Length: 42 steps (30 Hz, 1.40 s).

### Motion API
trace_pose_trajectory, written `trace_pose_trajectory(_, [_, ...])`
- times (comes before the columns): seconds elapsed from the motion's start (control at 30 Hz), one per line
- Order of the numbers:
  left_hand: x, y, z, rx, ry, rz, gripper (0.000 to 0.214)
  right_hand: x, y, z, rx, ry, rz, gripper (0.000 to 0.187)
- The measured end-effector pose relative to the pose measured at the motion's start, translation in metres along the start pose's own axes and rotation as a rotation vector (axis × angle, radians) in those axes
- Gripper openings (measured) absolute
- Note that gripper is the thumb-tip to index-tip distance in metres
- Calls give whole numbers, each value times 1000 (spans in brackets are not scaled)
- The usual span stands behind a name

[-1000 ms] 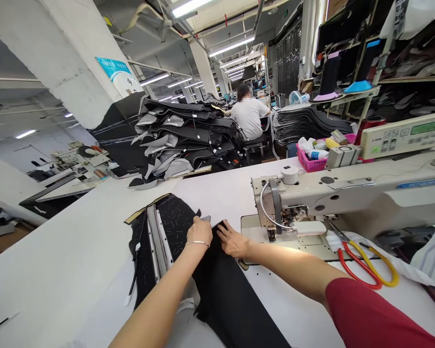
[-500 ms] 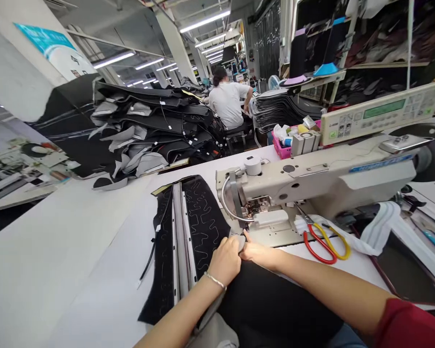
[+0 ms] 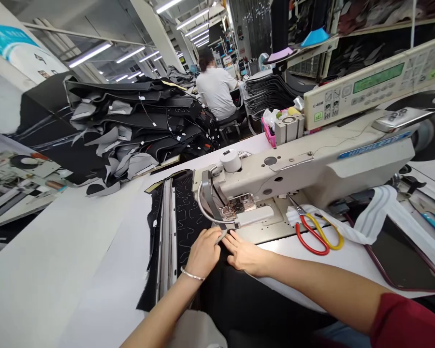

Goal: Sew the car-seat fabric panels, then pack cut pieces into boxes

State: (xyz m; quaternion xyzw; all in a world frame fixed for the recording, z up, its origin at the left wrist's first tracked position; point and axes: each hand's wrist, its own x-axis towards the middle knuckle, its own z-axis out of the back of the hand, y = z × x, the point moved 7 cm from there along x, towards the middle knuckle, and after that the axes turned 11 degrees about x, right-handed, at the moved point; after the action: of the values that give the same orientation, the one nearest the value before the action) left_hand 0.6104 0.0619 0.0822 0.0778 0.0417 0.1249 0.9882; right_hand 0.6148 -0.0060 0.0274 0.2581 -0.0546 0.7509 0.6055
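At the front of the sewing machine (image 3: 304, 169), fingers (image 3: 212, 237) of the left hand (image 3: 203, 253) curl closed on a black quilted panel (image 3: 186, 217). Fingers (image 3: 235, 246) of the right hand (image 3: 248, 256) lie spread flat on black cloth (image 3: 232, 295) beside it, with red-and-yellow scissors (image 3: 313, 237) further right.

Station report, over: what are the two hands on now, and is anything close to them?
Left hand on black stitched fabric panel. Right hand flat beside it, fingers spread. Cream sewing machine just ahead; red-and-yellow scissors to the right.
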Motion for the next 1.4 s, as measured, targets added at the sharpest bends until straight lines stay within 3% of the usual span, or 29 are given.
trace_pose_trajectory(0.1, [2,0,9,37,18,-32,39,14,-8,5,95,117,-34,14])
trace_pose_trajectory(0.23, [10,-6,-6,35,114,-80,41,25,-24,-7,256,282,-79,14])
trace_pose_trajectory(0.37, [22,-6,-26,-11,189,-64,42,22,-30,-8,240,192,-53,15])
trace_pose_trajectory(0.57, [26,-4,-39,-29,185,-8,45,6,-21,-15,146,71,-102,20])
trace_pose_trajectory(0.83, [19,-9,-47,4,60,-41,44,-12,-14,-24,38,-111,-44,22])
trace_pose_trajectory(1.0, [11,-15,-42,-3,-75,-91,43,-10,-21,-29,88,-145,-35,21])
trace_pose_trajectory(1.4, [18,-19,-47,-39,-97,-117,40,-10,-21,-18,161,-67,-53,17])
